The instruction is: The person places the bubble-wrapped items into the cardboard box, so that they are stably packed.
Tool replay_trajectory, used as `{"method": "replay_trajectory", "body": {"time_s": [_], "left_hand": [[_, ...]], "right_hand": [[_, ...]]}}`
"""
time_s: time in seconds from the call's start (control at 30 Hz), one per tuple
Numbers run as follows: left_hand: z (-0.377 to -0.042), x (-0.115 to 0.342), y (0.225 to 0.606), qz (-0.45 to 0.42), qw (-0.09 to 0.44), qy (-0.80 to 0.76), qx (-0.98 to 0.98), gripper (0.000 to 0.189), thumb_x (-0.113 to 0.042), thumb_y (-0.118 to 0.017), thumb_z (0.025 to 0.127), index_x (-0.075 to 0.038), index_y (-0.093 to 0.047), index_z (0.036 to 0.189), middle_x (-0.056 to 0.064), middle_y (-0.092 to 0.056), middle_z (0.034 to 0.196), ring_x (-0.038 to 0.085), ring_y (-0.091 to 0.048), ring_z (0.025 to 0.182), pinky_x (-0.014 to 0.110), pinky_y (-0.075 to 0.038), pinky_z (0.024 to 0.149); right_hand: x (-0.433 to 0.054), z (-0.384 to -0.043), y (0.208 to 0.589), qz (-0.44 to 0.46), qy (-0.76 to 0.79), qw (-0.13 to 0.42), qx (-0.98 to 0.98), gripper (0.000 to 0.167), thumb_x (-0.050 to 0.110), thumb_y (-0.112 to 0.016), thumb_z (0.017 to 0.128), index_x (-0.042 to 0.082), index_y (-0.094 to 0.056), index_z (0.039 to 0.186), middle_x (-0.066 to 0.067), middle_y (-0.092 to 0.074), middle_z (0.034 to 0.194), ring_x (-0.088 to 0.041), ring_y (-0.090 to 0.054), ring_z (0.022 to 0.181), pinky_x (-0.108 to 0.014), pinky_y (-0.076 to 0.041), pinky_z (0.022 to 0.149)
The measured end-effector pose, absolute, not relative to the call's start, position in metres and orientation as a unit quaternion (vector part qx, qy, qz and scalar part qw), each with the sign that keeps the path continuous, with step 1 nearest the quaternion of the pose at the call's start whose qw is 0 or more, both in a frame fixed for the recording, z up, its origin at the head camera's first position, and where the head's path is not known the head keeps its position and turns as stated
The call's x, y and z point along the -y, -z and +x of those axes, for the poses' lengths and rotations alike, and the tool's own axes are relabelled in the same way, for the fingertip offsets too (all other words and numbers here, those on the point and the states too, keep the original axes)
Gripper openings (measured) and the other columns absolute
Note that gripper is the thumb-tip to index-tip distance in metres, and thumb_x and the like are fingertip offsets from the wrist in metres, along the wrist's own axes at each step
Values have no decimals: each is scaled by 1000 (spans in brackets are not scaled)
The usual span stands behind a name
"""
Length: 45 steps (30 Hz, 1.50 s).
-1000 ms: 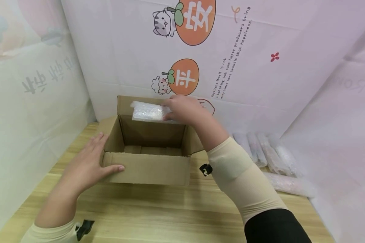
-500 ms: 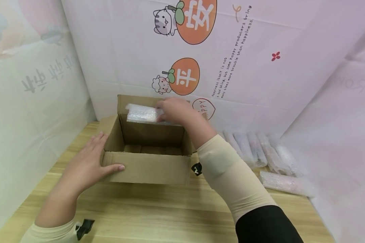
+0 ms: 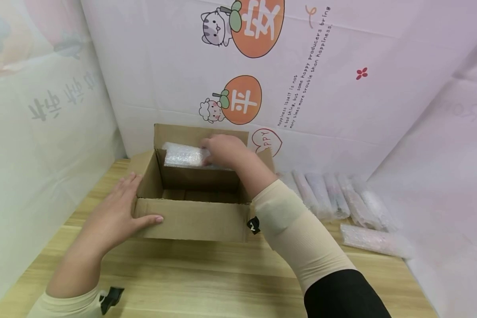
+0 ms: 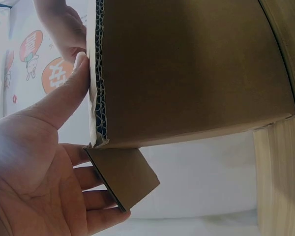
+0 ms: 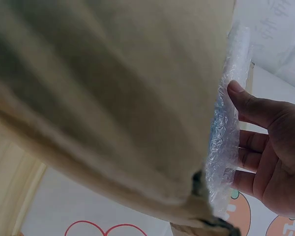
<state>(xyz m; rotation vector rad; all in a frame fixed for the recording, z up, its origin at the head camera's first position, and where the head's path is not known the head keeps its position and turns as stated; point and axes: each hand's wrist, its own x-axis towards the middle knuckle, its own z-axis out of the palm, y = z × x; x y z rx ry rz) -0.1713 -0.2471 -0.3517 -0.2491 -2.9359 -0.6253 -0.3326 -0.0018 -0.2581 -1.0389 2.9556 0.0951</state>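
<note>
An uncovered cardboard box (image 3: 194, 221) stands on the table with its flaps folded outward. My left hand (image 3: 113, 216) rests at its left front corner, thumb laid over the front flap and straight fingers along the left flap. In the left wrist view those fingers (image 4: 101, 199) lie against the small side flap (image 4: 125, 174). My right hand (image 3: 226, 152) grips a flat bubble-wrapped package (image 3: 184, 155) by its right end, over the back of the box opening. Thumb and fingers pinch the bubble wrap (image 5: 223, 142) in the right wrist view; what is inside it is hidden.
Several bubble-wrapped packages (image 3: 322, 194) lie side by side on the wooden table (image 3: 206, 278) at the right. One more wrapped package (image 3: 375, 240) lies crosswise in front of them. A printed white sheet (image 3: 155, 57) hangs close behind the box, with white sheets on both sides.
My right hand has moved left and down with the wrapped package, bringing it lower at the back of the box. My left hand stays at the corner.
</note>
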Motion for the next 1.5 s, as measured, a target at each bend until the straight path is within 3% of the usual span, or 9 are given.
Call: {"method": "replay_trajectory", "body": {"time_s": [0.4, 0.73, 1.07, 1.5], "left_hand": [[-171, 248, 352, -82, 63, 203, 974, 125, -81, -59, 74, -6, -5, 158, 21, -4, 164, 45, -5, 149, 69, -15, 115], [-170, 246, 351, -79, 63, 207, 973, 125, -81, -59, 73, -9, -4, 159, 20, -4, 164, 45, -4, 149, 70, -15, 114], [-170, 246, 352, -74, 61, 211, 973, 125, -81, -60, 73, -10, -4, 159, 18, -2, 164, 44, -3, 150, 69, -15, 115], [-170, 245, 352, -70, 62, 208, 974, 125, -80, -61, 72, -12, -3, 159, 16, -1, 165, 43, -4, 150, 71, -17, 113]], "right_hand": [[2, -332, 265, -332, -57, 7, -942, 52, 51, -68, 89, 19, -57, 129, -1, -59, 124, -19, -57, 112, -38, -51, 97], [-20, -328, 257, -319, -35, 15, -947, 61, 52, -62, 92, 18, -52, 141, -3, -54, 140, -21, -53, 128, -41, -45, 108], [-50, -323, 249, -313, 8, -24, -949, 59, 50, -66, 91, 16, -56, 138, -1, -57, 138, -23, -53, 127, -41, -43, 110], [-90, -305, 250, -300, 44, -58, -951, 62, 49, -66, 91, 18, -50, 142, -5, -53, 141, -26, -50, 130, -43, -44, 109]]}}
